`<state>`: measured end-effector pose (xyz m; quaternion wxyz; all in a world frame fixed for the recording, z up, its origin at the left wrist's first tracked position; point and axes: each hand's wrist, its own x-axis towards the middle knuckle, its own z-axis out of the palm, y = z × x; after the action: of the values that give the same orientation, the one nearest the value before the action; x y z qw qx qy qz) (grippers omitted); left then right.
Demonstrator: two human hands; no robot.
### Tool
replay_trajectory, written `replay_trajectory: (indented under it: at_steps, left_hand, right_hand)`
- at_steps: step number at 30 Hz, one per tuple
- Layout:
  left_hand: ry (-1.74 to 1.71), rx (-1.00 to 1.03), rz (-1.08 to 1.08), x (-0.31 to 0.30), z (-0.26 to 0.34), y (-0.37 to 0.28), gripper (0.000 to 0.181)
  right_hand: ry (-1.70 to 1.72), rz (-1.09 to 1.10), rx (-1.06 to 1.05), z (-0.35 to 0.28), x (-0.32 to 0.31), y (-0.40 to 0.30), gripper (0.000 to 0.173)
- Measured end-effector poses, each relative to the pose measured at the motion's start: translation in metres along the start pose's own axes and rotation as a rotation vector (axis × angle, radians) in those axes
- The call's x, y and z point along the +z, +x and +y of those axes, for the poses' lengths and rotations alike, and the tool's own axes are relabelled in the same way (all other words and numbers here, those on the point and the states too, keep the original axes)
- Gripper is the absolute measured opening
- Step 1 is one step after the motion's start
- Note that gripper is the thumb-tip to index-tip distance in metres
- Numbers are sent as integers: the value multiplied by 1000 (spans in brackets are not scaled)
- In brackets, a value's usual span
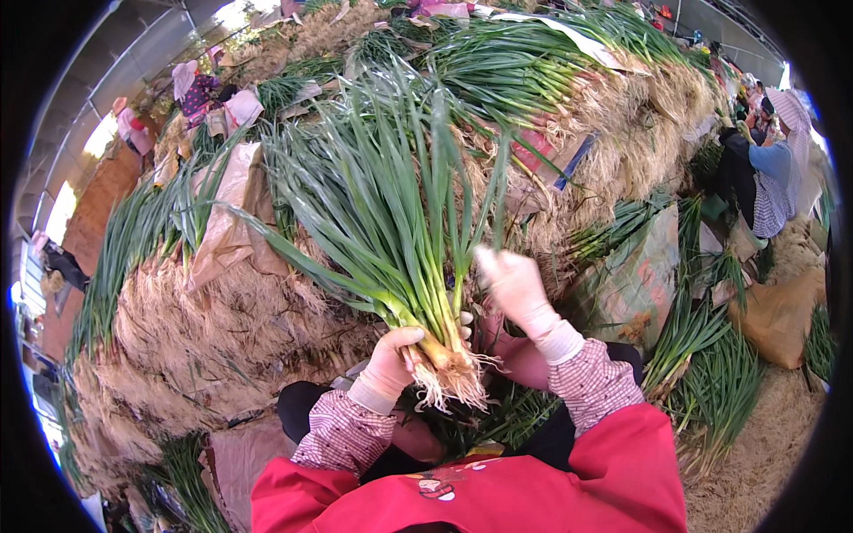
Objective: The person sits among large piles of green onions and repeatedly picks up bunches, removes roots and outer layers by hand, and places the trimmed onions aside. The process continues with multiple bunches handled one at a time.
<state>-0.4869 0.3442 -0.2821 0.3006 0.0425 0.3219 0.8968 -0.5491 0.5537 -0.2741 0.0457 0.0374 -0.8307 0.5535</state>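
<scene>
My left hand (393,363), in a pale thin glove, is closed around the white lower stems of a bunch of green onions (400,233). The leaves fan out away from me and the roots hang toward my lap. My right hand (516,286), gloved too and somewhat blurred, is raised beside the bunch on its right. Its fingers are curled near a blurred upright leaf; whether they grip that leaf is unclear.
Large heaps of green onions with pale roots (220,333) rise ahead and to the left. Loose onions (716,386) and a tan sack (783,316) lie at right. A co-worker (776,166) sits at far right, with other people farther back. A brown plastic sheet (233,206) covers part of the left heap.
</scene>
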Motion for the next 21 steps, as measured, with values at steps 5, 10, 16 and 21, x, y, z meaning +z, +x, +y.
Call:
replay_trajectory:
  at_steps: [5, 10, 16, 21]
  left_hand:
    - [21, -14, -57, 3, 11, -3, 86]
    - [67, 91, 39, 17, 20, -8, 74]
    - [-40, 364, 116, 63, 71, 61, 30]
    - [-232, 359, -203, 55, 101, 79, 27]
  right_hand:
    - [-1035, -949, -37, 105, 15, -65, 43]
    - [-33, -605, 80, 15, -17, -77, 50]
    - [744, -443, 183, -64, 3, -41, 27]
    - [731, -207, 85, -108, -2, -66, 25]
